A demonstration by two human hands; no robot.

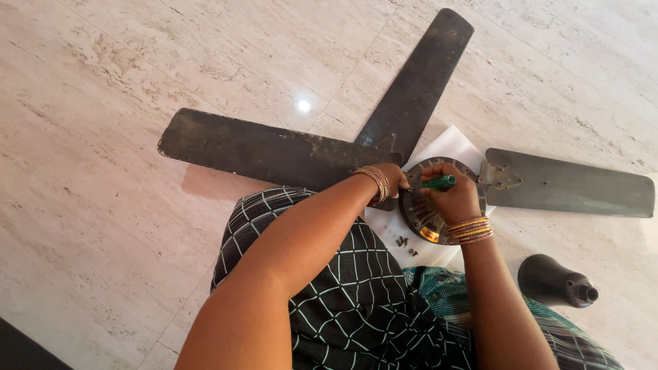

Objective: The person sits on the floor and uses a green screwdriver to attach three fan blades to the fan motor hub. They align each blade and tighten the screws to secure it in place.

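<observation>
A dark ceiling fan lies on the floor with its round motor hub (419, 218) resting on a white sheet (449, 146). Three dusty blades spread out: one to the left (260, 149), one pointing up (419, 81), one to the right (572, 185). My right hand (454, 199) is closed around a green-handled screwdriver (439, 182) held over the hub. My left hand (394, 179) rests on the hub's left edge, next to the left blade's root; its fingers are mostly hidden. Both wrists carry gold bangles.
Several small dark screws (406, 245) lie on the white sheet just below the hub. A dark bell-shaped fan cover (555, 281) lies on the marble floor (103, 137) at lower right. My lap in dark checked cloth (343, 294) fills the bottom centre.
</observation>
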